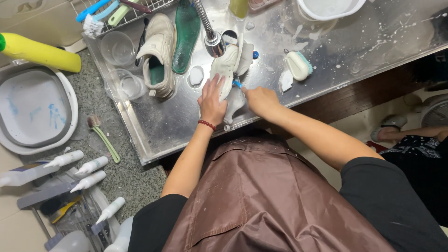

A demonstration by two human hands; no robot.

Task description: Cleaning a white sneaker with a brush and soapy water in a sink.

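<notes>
A wet, soapy white sneaker [227, 70] lies lengthwise on the steel sink top just under the faucet, its toe end toward the person and covered by a palm, while a small blue-handled brush [237, 84] touches its side near the toe.
</notes>
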